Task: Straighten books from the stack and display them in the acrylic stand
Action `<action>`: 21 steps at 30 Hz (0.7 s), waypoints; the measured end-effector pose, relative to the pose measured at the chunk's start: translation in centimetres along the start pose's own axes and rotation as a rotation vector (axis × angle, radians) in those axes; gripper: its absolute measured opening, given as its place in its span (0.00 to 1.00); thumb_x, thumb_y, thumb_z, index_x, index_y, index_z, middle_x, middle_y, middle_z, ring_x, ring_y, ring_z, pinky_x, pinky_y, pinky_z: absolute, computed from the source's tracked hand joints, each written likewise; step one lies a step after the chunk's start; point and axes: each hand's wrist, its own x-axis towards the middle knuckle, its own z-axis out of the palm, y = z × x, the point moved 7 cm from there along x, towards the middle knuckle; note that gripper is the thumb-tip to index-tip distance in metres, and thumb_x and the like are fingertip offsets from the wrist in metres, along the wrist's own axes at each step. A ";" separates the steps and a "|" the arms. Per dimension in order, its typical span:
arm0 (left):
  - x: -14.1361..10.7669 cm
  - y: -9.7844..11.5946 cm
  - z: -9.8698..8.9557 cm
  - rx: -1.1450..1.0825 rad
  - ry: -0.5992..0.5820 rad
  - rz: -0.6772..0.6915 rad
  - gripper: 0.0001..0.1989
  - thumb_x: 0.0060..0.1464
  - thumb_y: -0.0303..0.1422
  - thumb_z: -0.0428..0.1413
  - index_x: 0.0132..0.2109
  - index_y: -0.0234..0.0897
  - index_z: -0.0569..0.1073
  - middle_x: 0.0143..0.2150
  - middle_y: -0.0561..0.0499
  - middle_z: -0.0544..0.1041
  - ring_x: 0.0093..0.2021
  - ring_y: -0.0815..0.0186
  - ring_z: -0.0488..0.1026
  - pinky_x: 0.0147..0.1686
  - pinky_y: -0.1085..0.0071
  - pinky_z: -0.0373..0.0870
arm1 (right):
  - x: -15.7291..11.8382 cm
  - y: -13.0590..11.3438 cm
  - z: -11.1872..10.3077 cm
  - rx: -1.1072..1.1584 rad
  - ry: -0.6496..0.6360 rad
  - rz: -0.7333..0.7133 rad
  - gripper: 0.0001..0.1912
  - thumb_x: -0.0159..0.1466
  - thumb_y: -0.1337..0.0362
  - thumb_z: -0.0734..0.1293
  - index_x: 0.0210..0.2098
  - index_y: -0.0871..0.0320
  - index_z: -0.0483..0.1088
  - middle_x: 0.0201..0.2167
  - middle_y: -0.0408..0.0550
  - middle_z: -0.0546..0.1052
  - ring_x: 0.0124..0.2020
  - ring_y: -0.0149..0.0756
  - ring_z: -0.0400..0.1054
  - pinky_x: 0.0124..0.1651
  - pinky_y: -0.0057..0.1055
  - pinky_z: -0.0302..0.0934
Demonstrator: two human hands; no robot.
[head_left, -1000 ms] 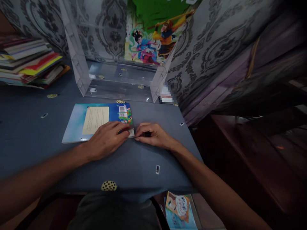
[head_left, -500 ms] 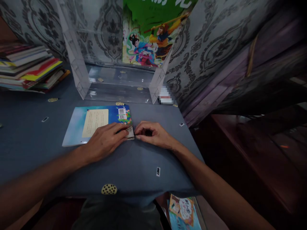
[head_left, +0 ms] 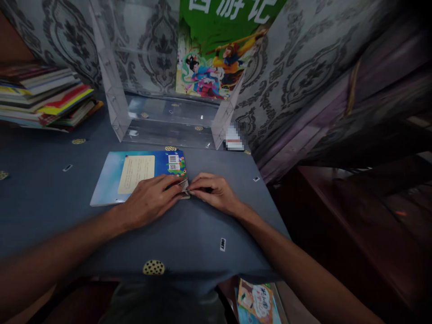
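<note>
A blue paperback book (head_left: 110, 173) lies on the cloth with its back cover up, showing a cream text panel and a barcode. My left hand (head_left: 150, 195) rests across its lower right part, the thumb and index finger gripping around the bent corner. At that same corner, my right hand (head_left: 214, 191) has thumb and fingertips pinched together on the pale page edges. How many pages lie between the fingertips is too small to tell. The left hand covers the book's lower edge.
Behind the book stands a clear acrylic rack (head_left: 116, 112) holding a green picture book (head_left: 209, 58). A stack of books (head_left: 47, 96) sits at the back left. More books (head_left: 258, 301) lie below the front edge of the table (head_left: 189, 243). A pixelated item (head_left: 234, 137) stands beside the rack.
My right hand has closed in on the book's corner, its fingertips now pinching there. My left hand stays on the book. The view has shifted slightly.
</note>
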 end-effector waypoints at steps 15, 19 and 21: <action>-0.1 -0.3 0.7 0.050 -0.072 -0.094 0.17 0.68 0.29 0.46 0.62 0.34 0.64 0.48 0.46 0.81 0.44 0.62 0.79 0.37 0.68 0.77 | -0.1 -2.6 -0.3 -0.249 0.082 -0.163 0.07 0.69 0.69 0.65 0.39 0.59 0.76 0.34 0.48 0.78 0.34 0.31 0.74 0.38 0.27 0.69; 0.2 -0.1 0.7 0.087 -0.071 -0.050 0.12 0.68 0.29 0.46 0.53 0.33 0.71 0.46 0.45 0.82 0.43 0.61 0.79 0.37 0.66 0.77 | -0.1 -2.6 -0.2 -0.252 0.088 -0.155 0.07 0.69 0.69 0.65 0.39 0.59 0.76 0.34 0.48 0.78 0.34 0.31 0.73 0.37 0.27 0.69; 0.1 -0.3 0.9 0.079 -0.083 -0.055 0.13 0.68 0.29 0.46 0.54 0.33 0.71 0.47 0.45 0.82 0.42 0.61 0.79 0.36 0.66 0.77 | -0.1 -2.4 -0.3 -0.252 0.090 -0.130 0.07 0.69 0.68 0.64 0.38 0.58 0.76 0.33 0.47 0.78 0.33 0.31 0.73 0.37 0.27 0.68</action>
